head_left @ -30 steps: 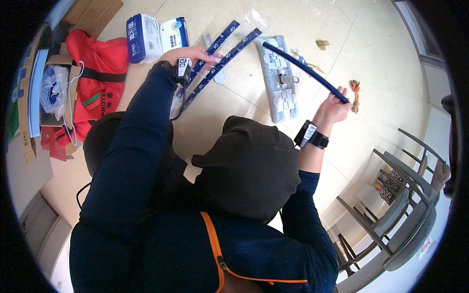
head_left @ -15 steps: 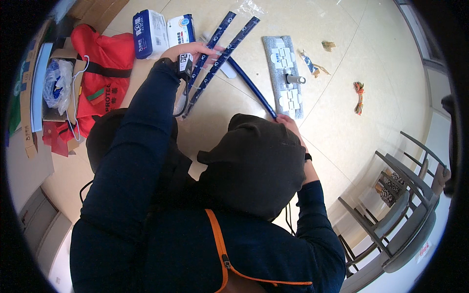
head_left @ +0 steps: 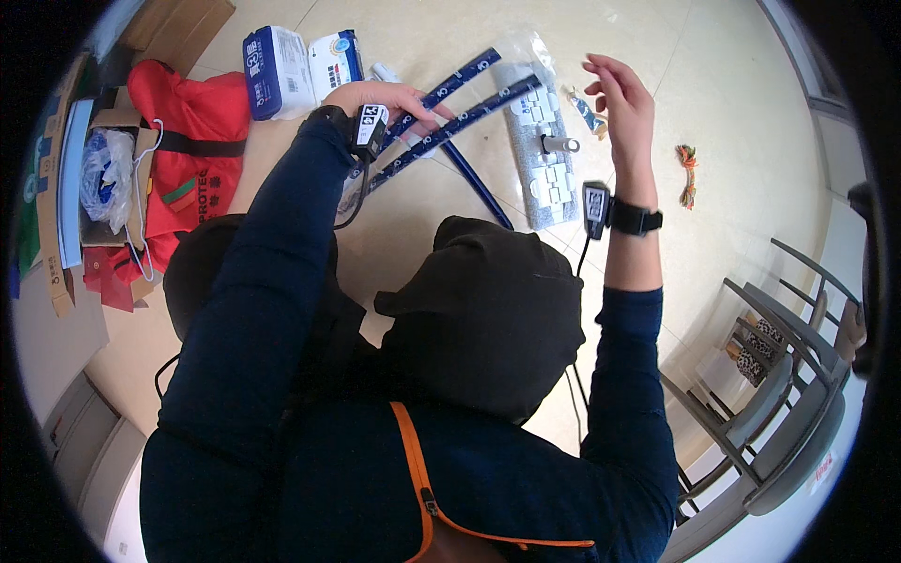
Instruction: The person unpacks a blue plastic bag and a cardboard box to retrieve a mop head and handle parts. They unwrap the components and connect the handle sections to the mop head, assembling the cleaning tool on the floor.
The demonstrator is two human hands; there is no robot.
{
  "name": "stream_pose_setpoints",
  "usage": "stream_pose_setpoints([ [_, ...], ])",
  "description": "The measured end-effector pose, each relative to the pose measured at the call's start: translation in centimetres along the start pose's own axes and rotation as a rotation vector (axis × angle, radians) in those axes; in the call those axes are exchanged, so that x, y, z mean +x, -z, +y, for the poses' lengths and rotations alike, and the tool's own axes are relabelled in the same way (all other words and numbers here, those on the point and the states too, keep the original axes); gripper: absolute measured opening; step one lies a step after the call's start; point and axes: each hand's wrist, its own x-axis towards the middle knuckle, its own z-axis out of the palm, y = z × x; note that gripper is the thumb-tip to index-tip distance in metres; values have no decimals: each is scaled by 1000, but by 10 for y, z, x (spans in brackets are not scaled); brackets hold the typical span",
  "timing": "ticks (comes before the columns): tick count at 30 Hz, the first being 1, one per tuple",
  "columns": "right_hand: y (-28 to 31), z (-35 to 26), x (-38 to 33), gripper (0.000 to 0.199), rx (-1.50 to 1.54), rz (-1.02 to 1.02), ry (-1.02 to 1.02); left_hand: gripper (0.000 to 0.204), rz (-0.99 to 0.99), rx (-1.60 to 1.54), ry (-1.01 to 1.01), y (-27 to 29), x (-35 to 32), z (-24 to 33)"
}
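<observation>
My left hand [head_left: 389, 101] is closed round two blue patterned poles [head_left: 448, 124] in clear plastic wrap. They slant away from me, and the far tip of one overlaps the mop head in view. Beneath them a plain dark blue pole [head_left: 477, 186] lies slanting on the floor. A flat mop head [head_left: 554, 178] with a grey pad, white plates and a short grey socket [head_left: 561, 144] lies to their right. My right hand [head_left: 627, 113] is raised beyond the mop head's right side, holding nothing, its fingers loosely stretched out and slightly bent.
Two packs, a blue-and-white one [head_left: 280, 73] and a smaller white one [head_left: 335, 58], lie at the far left. A red bag [head_left: 202, 131] and an open carton [head_left: 105, 225] are nearer left. A rope toy [head_left: 688, 176] lies right; grey chairs [head_left: 798, 403] stand near right.
My right hand has let go of the plain pole's near end and moved up and to the right. The wrapped poles' far ends have swung right, toward the mop head.
</observation>
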Motion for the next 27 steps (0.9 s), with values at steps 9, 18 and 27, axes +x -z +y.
stream_pose_setpoints([
  [9, -10, 0, 8, 25, -221, -550, -198, 54, -54, 205, 104, 0, 5, 12],
  [18, -15, 15, -24, 34, -624, -666, -205, 37, -78, 271, 202, -1, 32, 2],
  [27, 11, 14, -43, 12, -104, -389, -412, 44, 4, 446, 158, 3, 34, 7],
])
